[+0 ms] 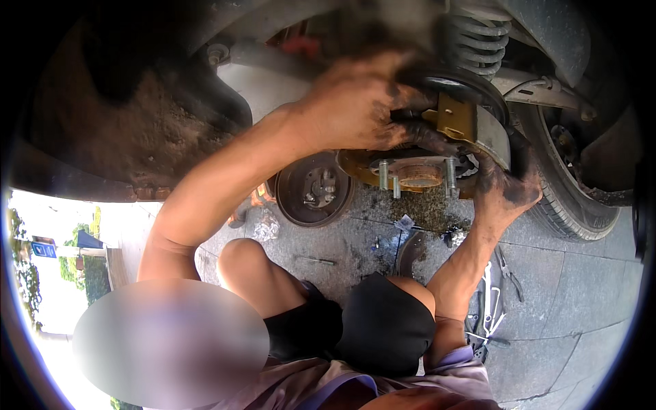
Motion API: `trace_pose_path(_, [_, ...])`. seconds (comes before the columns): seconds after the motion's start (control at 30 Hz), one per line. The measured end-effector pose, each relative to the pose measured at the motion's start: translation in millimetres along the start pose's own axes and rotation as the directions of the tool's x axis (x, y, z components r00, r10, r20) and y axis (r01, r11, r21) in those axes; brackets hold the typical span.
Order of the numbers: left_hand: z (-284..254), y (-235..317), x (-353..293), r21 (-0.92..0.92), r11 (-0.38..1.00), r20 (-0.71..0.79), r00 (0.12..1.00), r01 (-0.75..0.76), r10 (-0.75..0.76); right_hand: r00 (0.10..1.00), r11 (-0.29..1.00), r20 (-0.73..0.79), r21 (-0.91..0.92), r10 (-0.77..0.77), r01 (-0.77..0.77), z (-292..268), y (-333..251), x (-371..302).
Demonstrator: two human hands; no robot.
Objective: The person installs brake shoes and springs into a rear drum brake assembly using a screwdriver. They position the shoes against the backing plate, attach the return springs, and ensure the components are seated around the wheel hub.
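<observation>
Overhead, at the wheel end of a raised car, a brake shoe with a grey lining (493, 139) and a gold-coloured metal web (456, 119) sits against the dark backing plate (471, 85). My left hand (372, 102), blackened with grease, reaches in from the left, fingers closed on the shoe's inner side; its upper fingers are blurred and partly hidden. From below right, my right hand (509, 183) grips the shoe's lower end, thumb and fingers around the edge. Just below both hands is the wheel hub (419, 176) with several bare studs.
A brake drum (316, 190) rests on the paved floor. Pliers (509, 273) and wrenches (488, 301) lie near my right forearm, a thin tool (316, 260) between my knees. A coil spring (482, 44) hangs above; a tyre (570, 198) stands at right.
</observation>
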State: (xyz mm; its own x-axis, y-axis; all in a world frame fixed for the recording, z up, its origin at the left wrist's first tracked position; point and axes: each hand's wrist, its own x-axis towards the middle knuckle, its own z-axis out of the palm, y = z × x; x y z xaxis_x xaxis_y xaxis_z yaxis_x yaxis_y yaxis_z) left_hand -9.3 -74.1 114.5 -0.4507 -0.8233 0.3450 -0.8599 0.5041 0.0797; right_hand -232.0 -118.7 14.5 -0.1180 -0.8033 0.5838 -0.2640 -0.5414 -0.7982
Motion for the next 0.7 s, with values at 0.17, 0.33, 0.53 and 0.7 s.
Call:
trace_pose_path(0.17, [0,-1,5,0.039,0.997,-0.052,0.997,-0.059,0.061,0.996,0.996,-0.02,0.022,-0.088,0.088,-4,8,10])
trace_pose_path(0.33, [-6,-5,1,0.098,0.99,0.013,0.994,-0.106,0.106,0.972,0.965,0.02,0.118,-0.236,0.232,5,20,24])
trace_pose_path(0.53, [4,-5,5,0.18,0.972,-0.094,0.982,-0.148,0.167,0.99,0.974,-0.011,0.175,-0.143,0.143,16,35,21])
trace_pose_path(0.7, [3,-2,4,0.153,0.984,-0.125,0.986,-0.09,0.11,0.985,0.972,-0.092,0.172,-0.145,0.159,24,37,15])
